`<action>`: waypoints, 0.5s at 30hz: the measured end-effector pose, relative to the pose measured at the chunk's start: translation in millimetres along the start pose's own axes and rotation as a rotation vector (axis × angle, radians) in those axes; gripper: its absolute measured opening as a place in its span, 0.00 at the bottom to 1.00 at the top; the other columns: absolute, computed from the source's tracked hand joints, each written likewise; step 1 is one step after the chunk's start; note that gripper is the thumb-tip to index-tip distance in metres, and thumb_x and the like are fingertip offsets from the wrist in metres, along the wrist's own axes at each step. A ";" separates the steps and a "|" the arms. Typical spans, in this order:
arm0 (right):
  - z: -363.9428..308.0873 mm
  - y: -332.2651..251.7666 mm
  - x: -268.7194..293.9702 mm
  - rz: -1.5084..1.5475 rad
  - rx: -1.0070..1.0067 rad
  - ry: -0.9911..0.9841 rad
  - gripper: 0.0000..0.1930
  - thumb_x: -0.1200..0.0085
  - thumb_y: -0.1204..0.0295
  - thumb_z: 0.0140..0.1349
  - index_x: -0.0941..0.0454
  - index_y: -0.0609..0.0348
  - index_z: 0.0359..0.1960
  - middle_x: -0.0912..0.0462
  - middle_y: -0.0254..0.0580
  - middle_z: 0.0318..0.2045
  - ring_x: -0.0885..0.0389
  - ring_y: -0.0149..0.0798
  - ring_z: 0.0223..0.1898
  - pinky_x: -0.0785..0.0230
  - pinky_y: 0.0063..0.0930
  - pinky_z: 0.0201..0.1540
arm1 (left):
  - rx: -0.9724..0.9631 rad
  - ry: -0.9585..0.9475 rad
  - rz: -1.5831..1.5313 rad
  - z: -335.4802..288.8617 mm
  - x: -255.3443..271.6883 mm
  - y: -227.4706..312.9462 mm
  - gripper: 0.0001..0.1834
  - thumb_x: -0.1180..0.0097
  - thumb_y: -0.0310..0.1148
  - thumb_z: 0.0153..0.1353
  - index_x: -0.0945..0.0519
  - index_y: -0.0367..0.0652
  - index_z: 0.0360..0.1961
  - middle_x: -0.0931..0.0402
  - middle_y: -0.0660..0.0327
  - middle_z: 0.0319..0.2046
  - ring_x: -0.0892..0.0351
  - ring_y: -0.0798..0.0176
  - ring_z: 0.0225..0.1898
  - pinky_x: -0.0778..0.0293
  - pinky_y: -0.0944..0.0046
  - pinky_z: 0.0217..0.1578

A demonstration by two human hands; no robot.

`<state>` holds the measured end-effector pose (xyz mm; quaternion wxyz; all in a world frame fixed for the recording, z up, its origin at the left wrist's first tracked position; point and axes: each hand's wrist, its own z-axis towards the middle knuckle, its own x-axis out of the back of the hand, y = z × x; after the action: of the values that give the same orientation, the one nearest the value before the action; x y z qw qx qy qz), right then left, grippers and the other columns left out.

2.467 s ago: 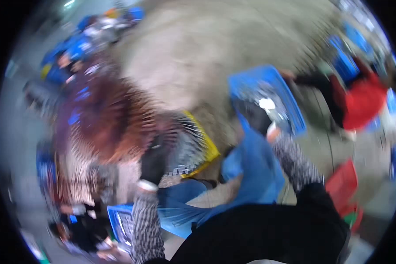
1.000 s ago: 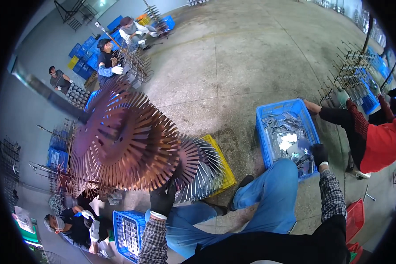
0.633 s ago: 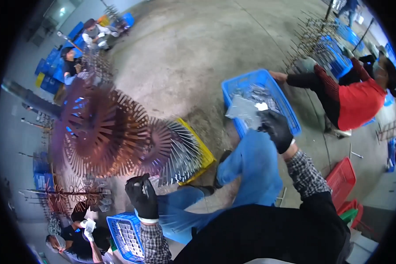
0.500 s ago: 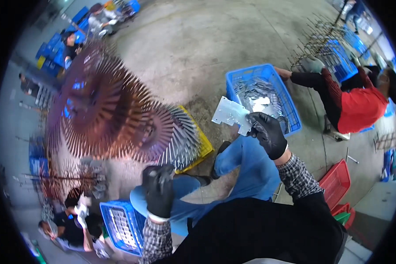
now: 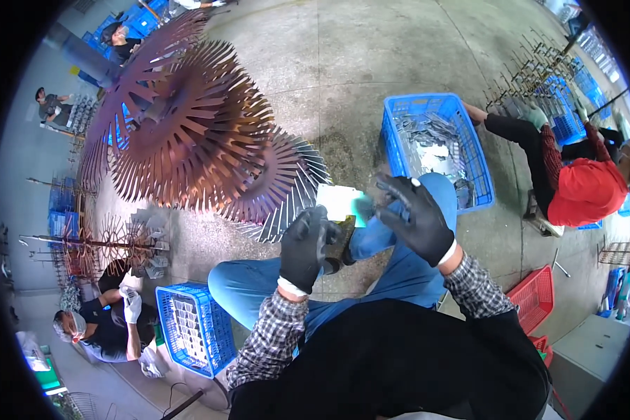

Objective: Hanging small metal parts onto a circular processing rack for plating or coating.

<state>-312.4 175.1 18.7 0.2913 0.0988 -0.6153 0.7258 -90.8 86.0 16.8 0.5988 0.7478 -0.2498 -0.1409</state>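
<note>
A flat, pale metal plate (image 5: 336, 201) hangs in front of me between my two hands, glaring bright with a greenish tint at its right end. The fingertips of my left hand (image 5: 304, 245), in a black glove, pinch its lower left edge. My right hand (image 5: 420, 220), also black-gloved, is just right of the plate with thumb and fingers spread; no hold on the plate shows. Beyond my right knee stands a blue plastic crate (image 5: 437, 101) holding many similar metal pieces (image 5: 430, 136).
Large brown finned discs (image 5: 196, 133) rise at the left front. A second blue crate (image 5: 220, 343) with metal parts is by my left leg. Co-workers sit at left and right, one in a red top (image 5: 588, 189). Red baskets (image 5: 532, 297) lie at the right.
The plate has passed from my right hand's grip to my left hand, which has come up and rightward. My right hand's fingers have spread. The view has shifted slightly.
</note>
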 end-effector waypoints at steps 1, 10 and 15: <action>1.4 -4.2 -1.2 -0.211 0.142 0.026 0.23 0.42 0.71 0.69 0.25 0.63 0.65 0.16 0.47 0.46 0.18 0.42 0.39 0.26 0.31 0.43 | -0.080 0.032 0.085 0.2 -3.8 -3.8 0.12 0.48 0.28 0.73 0.20 0.33 0.51 0.18 0.55 0.37 0.19 0.63 0.38 0.23 0.64 0.39; -11.2 17.9 -47.7 -0.350 0.173 0.028 0.30 0.42 0.69 0.68 0.31 0.60 0.71 0.17 0.51 0.50 0.18 0.51 0.41 0.25 0.38 0.45 | -0.564 0.168 0.751 6.5 -52.3 -10.6 0.07 0.37 0.32 0.65 0.16 0.40 0.40 0.21 0.56 0.30 0.22 0.50 0.33 0.27 0.53 0.39; -9.1 21.6 -36.2 -0.192 0.170 -0.006 0.25 0.41 0.70 0.67 0.25 0.62 0.65 0.16 0.52 0.50 0.17 0.51 0.41 0.25 0.38 0.45 | -0.853 0.135 0.979 4.0 -12.1 6.7 0.07 0.38 0.31 0.65 0.16 0.39 0.40 0.18 0.56 0.34 0.20 0.52 0.35 0.25 0.54 0.39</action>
<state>-292.8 171.2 -19.6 0.3481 0.1838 -0.5401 0.7439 -104.3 88.2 21.2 0.8524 0.2515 -0.4454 0.1085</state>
